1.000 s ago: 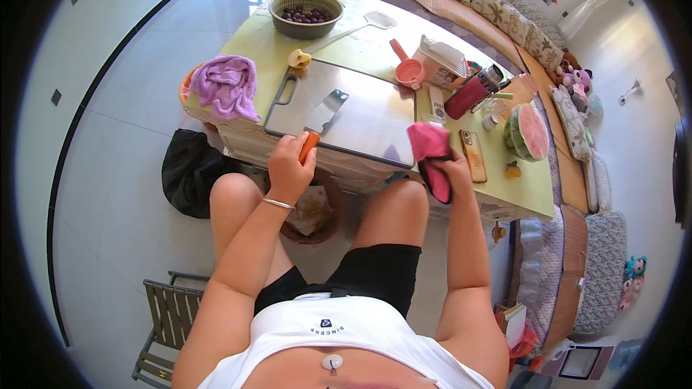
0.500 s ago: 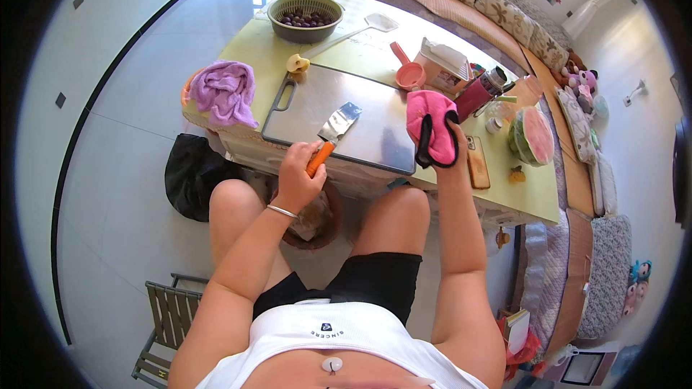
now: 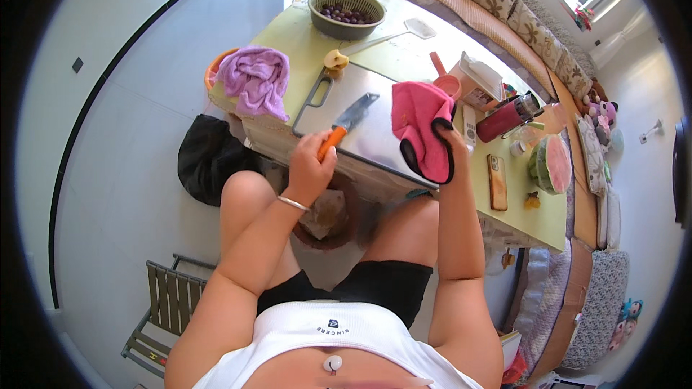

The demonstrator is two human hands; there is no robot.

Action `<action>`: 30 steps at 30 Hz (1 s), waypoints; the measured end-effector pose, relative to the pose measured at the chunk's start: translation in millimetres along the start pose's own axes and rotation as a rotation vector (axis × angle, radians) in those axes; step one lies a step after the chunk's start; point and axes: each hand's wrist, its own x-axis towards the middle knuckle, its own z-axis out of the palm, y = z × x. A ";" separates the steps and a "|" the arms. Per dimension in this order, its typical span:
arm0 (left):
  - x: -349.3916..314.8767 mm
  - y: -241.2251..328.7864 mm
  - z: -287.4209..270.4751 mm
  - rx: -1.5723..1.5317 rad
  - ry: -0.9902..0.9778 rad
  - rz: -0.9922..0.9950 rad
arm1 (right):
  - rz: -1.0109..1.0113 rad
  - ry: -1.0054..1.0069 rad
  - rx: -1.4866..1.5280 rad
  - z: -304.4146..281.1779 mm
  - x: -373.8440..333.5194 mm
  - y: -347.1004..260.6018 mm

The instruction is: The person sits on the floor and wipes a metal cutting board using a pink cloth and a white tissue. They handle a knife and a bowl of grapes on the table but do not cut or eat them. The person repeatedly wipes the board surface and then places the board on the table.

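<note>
My left hand (image 3: 311, 171) is closed round the orange handle of a small knife (image 3: 356, 111), whose broad metal blade points away from me over the cutting board (image 3: 383, 135). In my right hand (image 3: 457, 153) is a pink cloth with black edging (image 3: 424, 124), held above the board's right end. The cloth hangs loosely open and hides part of the board; it is apart from the blade. A cut piece of apple (image 3: 335, 61) lies by the board's far left corner, near the board's handle.
A purple towel (image 3: 254, 81) lies at the table's left end. Farther back are a colander of dark round fruit (image 3: 346, 13) and a white spatula (image 3: 419, 27). To the right are a pink scoop (image 3: 447, 86), a red flask (image 3: 499, 121), a phone (image 3: 497, 182) and a cut watermelon (image 3: 551, 164).
The folded pink cloth has loosened and moved slightly left relative to the board. The knife has rolled, so its blade looks narrower. The whole view has shifted a little.
</note>
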 end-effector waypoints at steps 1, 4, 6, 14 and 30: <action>1.1 -4.2 -4.1 -0.016 0.024 -0.025 | 0.025 0.112 -0.135 13.4 -18.8 2.5; 3.7 -8.2 -18.2 -0.166 0.044 -0.181 | 0.106 -0.053 -0.227 15.6 -42.9 22.9; 2.1 -10.4 -26.7 -0.189 0.063 -0.187 | 0.230 -0.112 -0.256 19.8 -55.9 35.7; -1.5 -25.5 -37.0 -0.273 0.139 -0.271 | 0.194 -0.133 -0.684 33.6 -80.3 151.8; 3.5 -28.1 -33.9 -0.147 0.118 -0.139 | 0.034 -0.028 -1.470 -44.8 -56.2 247.2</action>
